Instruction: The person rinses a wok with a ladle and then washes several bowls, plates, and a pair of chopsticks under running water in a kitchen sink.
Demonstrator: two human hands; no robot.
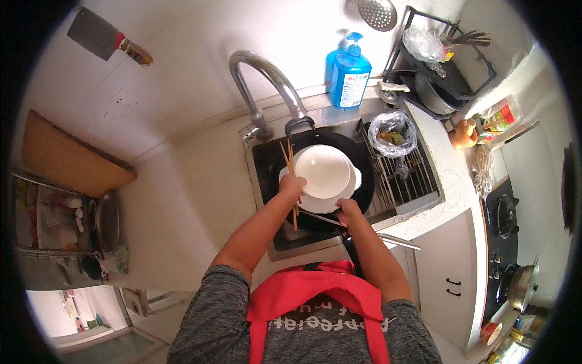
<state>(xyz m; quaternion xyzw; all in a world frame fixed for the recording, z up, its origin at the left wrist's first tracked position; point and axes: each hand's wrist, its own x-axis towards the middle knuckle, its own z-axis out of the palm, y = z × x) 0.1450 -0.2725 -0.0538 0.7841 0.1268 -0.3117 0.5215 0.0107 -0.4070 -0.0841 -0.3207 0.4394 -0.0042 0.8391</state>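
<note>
A white bowl (323, 172) rests on a larger white dish with small handles (358, 178), above a black wok (366, 159) in the sink (282, 251). My left hand (293, 184) grips the left side of the bowls, together with several wooden chopsticks (289, 157) that point up and down beside them. My right hand (349, 211) is closed on the lower right edge of the white dish. A metal utensil handle (400, 241) sticks out to the right, under my right forearm. The wok's near side is partly hidden by the dishes and my hands.
A chrome faucet (268, 68) arches behind the wok. Right of it stand a blue pump bottle (350, 77) and a plastic-lined strainer with food scraps (392, 134) on a metal rack (409, 177). A gas stove (500, 245) is far right, and a cleaver (97, 34) hangs upper left.
</note>
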